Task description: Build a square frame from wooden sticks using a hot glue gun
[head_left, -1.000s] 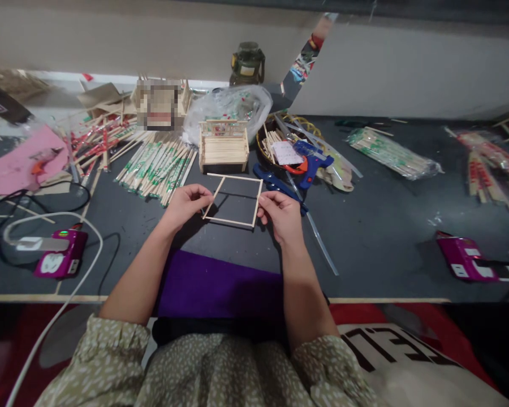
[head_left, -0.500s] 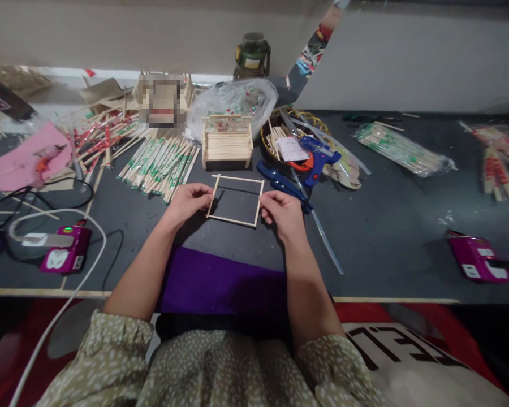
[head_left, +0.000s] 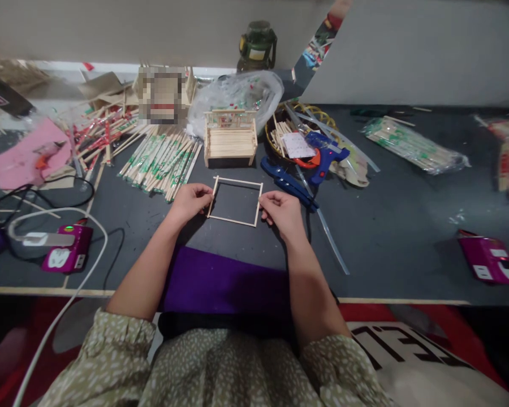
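A rectangular frame of thin wooden sticks [head_left: 233, 220] is between my two hands, just over the dark table. My left hand [head_left: 192, 204] pinches its left side, and my right hand [head_left: 282, 212] pinches the right side. Behind the frame stands a small bench made of wooden sticks [head_left: 231, 144]. To the left of the bench lies a pile of wrapped chopsticks [head_left: 161, 161] in green-printed sleeves. Dark blue pliers-like tool [head_left: 289, 183] and a blue glue gun [head_left: 326, 155] lie to the right, by a clear glue stick [head_left: 333, 243].
A wicker basket [head_left: 271, 144] holds loose sticks. Behind the bench sits a clear plastic bag [head_left: 237, 93]. Purple power boxes [head_left: 68, 249] with cables lie left and far right. A purple cloth [head_left: 224, 282] hangs at the near edge. A packed chopstick bundle [head_left: 413, 146] lies at right.
The view has shifted slightly, so the background things appear moved a little. Both hands keep their pinch on the stick frame, which has barely moved.
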Available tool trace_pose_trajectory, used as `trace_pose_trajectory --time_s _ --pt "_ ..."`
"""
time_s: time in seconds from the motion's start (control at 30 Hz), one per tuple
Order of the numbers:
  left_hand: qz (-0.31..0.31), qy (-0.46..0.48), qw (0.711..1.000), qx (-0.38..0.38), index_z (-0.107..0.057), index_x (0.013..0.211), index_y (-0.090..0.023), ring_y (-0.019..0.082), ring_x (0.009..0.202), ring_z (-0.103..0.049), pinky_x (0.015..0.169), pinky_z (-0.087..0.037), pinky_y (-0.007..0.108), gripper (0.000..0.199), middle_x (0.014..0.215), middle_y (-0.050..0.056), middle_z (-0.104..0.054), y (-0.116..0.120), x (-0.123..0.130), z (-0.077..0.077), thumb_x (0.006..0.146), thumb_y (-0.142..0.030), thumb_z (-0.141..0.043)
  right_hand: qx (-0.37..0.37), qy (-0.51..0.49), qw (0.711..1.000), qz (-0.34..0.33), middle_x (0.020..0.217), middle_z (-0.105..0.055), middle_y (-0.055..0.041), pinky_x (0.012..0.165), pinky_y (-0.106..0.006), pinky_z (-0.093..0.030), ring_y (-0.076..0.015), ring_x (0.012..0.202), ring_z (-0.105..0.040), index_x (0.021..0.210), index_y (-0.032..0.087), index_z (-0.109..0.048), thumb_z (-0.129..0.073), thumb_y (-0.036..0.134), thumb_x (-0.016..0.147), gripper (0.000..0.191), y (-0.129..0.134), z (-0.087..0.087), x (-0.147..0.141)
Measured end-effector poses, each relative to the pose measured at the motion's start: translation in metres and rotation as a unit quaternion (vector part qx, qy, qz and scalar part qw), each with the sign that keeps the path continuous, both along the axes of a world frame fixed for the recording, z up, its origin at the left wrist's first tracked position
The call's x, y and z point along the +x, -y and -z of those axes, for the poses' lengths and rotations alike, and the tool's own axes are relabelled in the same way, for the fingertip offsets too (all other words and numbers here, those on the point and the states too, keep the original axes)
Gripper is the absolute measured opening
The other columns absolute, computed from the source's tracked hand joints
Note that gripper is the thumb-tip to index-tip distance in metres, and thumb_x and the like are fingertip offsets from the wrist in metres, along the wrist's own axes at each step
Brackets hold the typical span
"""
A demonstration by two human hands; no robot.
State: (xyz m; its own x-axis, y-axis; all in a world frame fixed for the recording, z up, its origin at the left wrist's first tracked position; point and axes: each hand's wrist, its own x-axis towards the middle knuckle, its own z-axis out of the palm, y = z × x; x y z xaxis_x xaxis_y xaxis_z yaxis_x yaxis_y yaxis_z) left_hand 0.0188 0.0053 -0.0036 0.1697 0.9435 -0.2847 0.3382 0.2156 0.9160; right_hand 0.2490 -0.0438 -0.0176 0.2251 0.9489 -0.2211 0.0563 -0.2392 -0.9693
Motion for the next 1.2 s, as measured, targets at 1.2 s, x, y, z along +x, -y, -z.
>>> trace_pose_trajectory --time_s 1.2 --pt "0.015 -0.138 0.986 0.091 -0.060 0.079 -0.017 0.009 0.054 -0.053 0.044 -0.040 0.017 0.010 0.060 -0.003 -0.056 0.003 0.000 0.009 0.076 -0.019 -0.069 0.025 0.315 0.948 -0.043 0.064 -0.061 0.0006 0.065 -0.030 -0.041 -0.0166 0.062 -0.058 0.092 0.018 -0.067 -0.066 0.025 0.078 0.016 0.002 -0.006 -0.008"
